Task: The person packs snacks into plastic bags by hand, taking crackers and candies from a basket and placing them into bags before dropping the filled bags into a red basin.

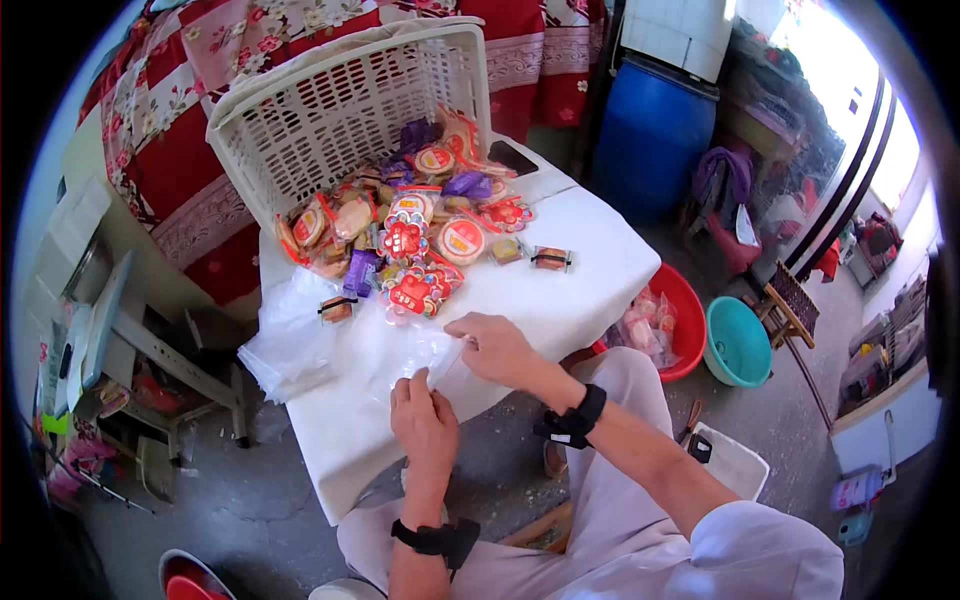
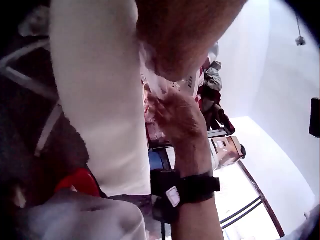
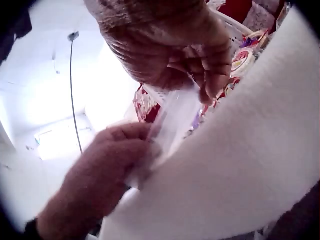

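Note:
A clear plastic bag (image 1: 415,358) is stretched between the two hands over the front of the white-covered table. The left hand (image 1: 425,428) pinches its near edge, and the right hand (image 1: 497,350) pinches its upper right side. In the right wrist view the bag (image 3: 177,120) spans from the right hand (image 3: 170,47) above to the left hand (image 3: 100,167) below. More clear bags (image 1: 290,340) lie stacked to the left. Beyond the hands, wrapped snacks (image 1: 410,290) in red, purple and clear packaging spill out of a tipped white basket (image 1: 350,105).
A dark phone-like object (image 1: 513,157) lies at the table's back right. On the floor to the right stand a red basin (image 1: 690,320) with packages inside, a teal basin (image 1: 738,342) and a blue barrel (image 1: 655,135). Two small wrapped pieces lie on the cloth (image 1: 590,225) right of the pile.

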Available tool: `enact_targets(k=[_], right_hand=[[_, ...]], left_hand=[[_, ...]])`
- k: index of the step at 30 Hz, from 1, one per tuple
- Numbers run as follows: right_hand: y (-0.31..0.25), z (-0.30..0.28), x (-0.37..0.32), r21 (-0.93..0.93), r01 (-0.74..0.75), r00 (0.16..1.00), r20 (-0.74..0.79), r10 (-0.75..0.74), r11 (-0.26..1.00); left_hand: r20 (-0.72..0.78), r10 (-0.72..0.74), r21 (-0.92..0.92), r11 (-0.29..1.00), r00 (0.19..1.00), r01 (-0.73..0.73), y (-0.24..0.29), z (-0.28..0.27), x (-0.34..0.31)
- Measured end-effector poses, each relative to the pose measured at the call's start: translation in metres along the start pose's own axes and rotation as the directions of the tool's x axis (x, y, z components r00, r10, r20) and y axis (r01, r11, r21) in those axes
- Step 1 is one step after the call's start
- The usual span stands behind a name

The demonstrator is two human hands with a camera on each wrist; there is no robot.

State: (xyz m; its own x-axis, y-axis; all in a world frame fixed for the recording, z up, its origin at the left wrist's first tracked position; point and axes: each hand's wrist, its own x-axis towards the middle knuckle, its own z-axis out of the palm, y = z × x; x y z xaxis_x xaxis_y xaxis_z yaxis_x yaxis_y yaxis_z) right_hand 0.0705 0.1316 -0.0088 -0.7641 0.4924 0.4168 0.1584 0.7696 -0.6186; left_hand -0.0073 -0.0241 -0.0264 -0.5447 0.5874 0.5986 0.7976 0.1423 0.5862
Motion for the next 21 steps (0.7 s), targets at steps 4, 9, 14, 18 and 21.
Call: enact_targets(k=[4,9,14,18,21], right_hand=[[0.000,-0.034,0.040,0.375,-0.395,0.905,0.315,0.285,0.839],[0.025,-0.010,0.088,0.410,-0.529,0.849,0.250,0.467,0.743],[0.042,0.027,0.107,-0.037,-0.261,0.965,-0.031,0.259,0.965],[0.051,0.017,0.104,0.292,-0.250,0.967,0.026,0.253,0.923],[0.006,-0.043,0.071,0.358,-0.159,0.954,-0.185,0.237,0.920]], left_hand=[[0.059,0.019,0.096,0.995,0.998,-0.025,-0.001,0.002,-0.001],[0.071,0.073,0.200,0.976,0.995,-0.086,0.001,0.007,-0.001],[0.064,0.077,0.157,0.984,0.995,-0.086,0.000,0.009,0.001],[0.078,0.068,0.169,0.982,0.995,-0.080,0.004,0.005,0.002],[0.097,0.050,0.150,0.987,0.994,-0.064,0.005,0.002,0.003]])
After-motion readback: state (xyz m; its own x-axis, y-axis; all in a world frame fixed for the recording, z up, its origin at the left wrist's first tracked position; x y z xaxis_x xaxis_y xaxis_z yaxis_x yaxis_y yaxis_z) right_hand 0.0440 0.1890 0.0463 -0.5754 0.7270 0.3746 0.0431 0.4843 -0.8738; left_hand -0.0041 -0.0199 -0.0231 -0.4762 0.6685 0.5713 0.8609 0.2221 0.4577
